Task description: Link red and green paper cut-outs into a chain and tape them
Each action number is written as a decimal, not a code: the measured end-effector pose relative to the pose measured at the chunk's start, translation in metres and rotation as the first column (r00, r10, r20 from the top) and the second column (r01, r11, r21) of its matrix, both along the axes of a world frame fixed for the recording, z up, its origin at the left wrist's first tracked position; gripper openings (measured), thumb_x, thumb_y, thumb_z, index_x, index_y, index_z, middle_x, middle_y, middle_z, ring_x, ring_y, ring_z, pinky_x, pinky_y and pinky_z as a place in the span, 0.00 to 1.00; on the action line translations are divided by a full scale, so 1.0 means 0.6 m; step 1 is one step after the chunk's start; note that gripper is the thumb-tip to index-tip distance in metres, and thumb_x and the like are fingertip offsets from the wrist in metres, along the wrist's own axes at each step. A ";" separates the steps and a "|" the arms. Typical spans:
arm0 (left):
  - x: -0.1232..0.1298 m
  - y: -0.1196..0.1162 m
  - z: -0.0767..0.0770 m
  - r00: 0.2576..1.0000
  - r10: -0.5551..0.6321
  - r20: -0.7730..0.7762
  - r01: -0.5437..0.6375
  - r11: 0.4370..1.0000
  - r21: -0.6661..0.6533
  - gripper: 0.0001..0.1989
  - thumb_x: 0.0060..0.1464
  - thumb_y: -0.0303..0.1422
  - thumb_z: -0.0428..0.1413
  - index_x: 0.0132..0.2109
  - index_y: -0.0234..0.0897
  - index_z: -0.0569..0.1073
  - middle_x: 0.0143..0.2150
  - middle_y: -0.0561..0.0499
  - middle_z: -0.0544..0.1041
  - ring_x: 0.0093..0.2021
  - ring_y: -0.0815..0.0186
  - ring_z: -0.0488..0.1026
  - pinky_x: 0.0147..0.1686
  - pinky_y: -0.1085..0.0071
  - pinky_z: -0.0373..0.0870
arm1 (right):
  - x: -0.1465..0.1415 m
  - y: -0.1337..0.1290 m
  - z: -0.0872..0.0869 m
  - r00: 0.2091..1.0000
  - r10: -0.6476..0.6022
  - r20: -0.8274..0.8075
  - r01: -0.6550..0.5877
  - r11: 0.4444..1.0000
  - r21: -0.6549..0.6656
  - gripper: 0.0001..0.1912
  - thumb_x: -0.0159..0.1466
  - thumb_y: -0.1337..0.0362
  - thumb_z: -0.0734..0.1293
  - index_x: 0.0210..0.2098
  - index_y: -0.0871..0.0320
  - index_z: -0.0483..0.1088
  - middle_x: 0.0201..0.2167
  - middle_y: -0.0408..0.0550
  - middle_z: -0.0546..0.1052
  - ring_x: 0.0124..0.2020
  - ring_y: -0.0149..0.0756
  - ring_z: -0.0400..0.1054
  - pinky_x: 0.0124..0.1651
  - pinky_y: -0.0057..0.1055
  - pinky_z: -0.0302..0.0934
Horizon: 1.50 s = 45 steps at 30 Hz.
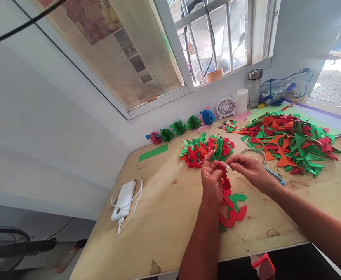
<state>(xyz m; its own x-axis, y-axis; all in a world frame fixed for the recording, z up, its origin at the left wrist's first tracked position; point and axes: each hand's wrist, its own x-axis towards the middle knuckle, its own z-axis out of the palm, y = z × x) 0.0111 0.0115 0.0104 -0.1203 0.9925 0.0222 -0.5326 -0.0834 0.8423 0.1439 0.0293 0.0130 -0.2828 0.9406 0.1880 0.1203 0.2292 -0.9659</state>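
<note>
My left hand [212, 178] is closed on a red paper cutout [225, 181], held above the table, and part of the cutout is hidden by my fingers. Close beside it, my right hand [250, 170] pinches a small white piece [228, 167] at the cutout's upper end; I cannot make out exactly what it is. Beneath my hands lie loose curved cutouts, a red one [234, 217] and a green one [239, 198] among them. Just beyond my left hand is a heap of red and green cutouts with white spots [198, 149].
Paper scraps [293, 142] form a large pile at the right. Tape rolls and a blue tool [275, 175] lie near my right hand. A white power bank [124, 199] with its cable is at the left. Paper figures [178, 127], a small fan [226, 107] and a glass bottle [254, 88] line the wall.
</note>
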 end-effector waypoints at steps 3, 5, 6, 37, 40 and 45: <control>-0.002 0.001 -0.002 0.999 -0.027 0.035 0.026 1.000 0.006 0.33 0.36 0.20 0.52 0.54 0.39 0.63 0.26 0.56 0.71 0.26 0.71 0.67 0.31 0.72 0.65 | 0.001 -0.001 0.003 0.998 0.053 -0.034 -0.054 0.998 -0.037 0.13 0.61 0.55 0.62 0.34 0.57 0.72 0.29 0.45 0.74 0.32 0.34 0.65 0.35 0.31 0.58; -0.003 0.001 -0.002 0.998 -0.039 0.049 0.039 0.999 0.009 0.33 0.36 0.20 0.52 0.54 0.40 0.64 0.25 0.56 0.71 0.26 0.71 0.67 0.31 0.72 0.65 | 0.000 -0.003 0.008 0.995 0.068 -0.072 -0.073 0.995 -0.075 0.12 0.60 0.55 0.63 0.33 0.58 0.72 0.28 0.44 0.73 0.31 0.32 0.64 0.35 0.30 0.58; -0.004 0.001 -0.002 0.997 -0.043 0.056 0.043 0.999 0.008 0.33 0.36 0.20 0.52 0.54 0.39 0.64 0.25 0.56 0.71 0.26 0.71 0.67 0.31 0.72 0.65 | -0.001 -0.004 0.010 0.993 0.070 -0.093 -0.079 0.993 -0.093 0.12 0.59 0.55 0.64 0.32 0.58 0.71 0.28 0.44 0.73 0.31 0.32 0.64 0.35 0.29 0.58; -0.004 0.002 -0.003 0.996 -0.077 0.048 0.078 0.997 -0.016 0.28 0.35 0.22 0.52 0.49 0.39 0.68 0.25 0.57 0.69 0.26 0.72 0.66 0.32 0.72 0.64 | -0.002 -0.003 0.015 0.991 0.008 -0.133 -0.029 0.987 -0.157 0.17 0.53 0.48 0.68 0.29 0.58 0.71 0.27 0.46 0.73 0.30 0.34 0.65 0.33 0.31 0.60; -0.004 0.002 -0.003 0.994 -0.101 0.036 0.102 0.995 -0.017 0.30 0.34 0.21 0.51 0.49 0.38 0.68 0.25 0.56 0.69 0.26 0.72 0.65 0.32 0.72 0.63 | 0.000 0.002 0.011 0.989 -0.065 -0.136 0.047 0.990 -0.131 0.16 0.54 0.50 0.68 0.30 0.57 0.71 0.26 0.45 0.72 0.29 0.32 0.63 0.31 0.29 0.58; -0.003 0.001 -0.004 0.986 -0.167 0.023 0.168 0.986 -0.016 0.28 0.33 0.20 0.51 0.47 0.36 0.70 0.25 0.55 0.70 0.26 0.71 0.66 0.31 0.73 0.63 | 0.001 0.007 0.012 0.969 -0.177 -0.171 0.153 0.978 -0.145 0.16 0.51 0.51 0.70 0.30 0.57 0.72 0.24 0.44 0.71 0.28 0.32 0.62 0.31 0.30 0.58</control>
